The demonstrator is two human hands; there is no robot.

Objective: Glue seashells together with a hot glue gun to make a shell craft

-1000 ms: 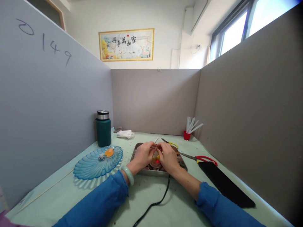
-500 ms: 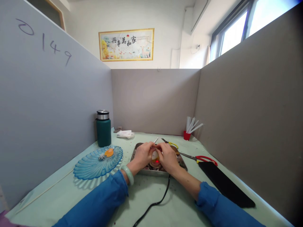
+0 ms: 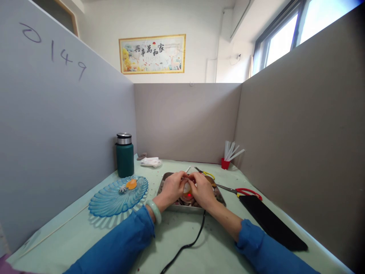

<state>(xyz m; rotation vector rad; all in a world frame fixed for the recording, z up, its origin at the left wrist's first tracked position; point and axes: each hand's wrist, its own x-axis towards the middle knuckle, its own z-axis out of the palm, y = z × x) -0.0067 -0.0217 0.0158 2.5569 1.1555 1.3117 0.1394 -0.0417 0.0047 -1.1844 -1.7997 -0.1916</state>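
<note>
My left hand (image 3: 172,188) and my right hand (image 3: 202,190) meet fingertip to fingertip over a shallow metal tray (image 3: 182,208). Both are closed in a pinch; whatever lies between the fingertips is too small and covered to name. Just below the thumbs a pale round piece (image 3: 186,188) shows, above a small device with a glowing red light (image 3: 189,195). A black cord (image 3: 185,246) runs from the tray's front edge toward me. Patterned dark and brownish contents of the tray are partly hidden by my hands.
To the left are a blue scalloped plate (image 3: 108,203) holding an orange piece (image 3: 131,184) and a silvery piece (image 3: 122,189), and a green bottle (image 3: 124,160). Rightward lie red-handled scissors (image 3: 248,191), a black flat strip (image 3: 272,222), yellow-handled scissors (image 3: 209,174) and a red cup (image 3: 225,164) of white sticks.
</note>
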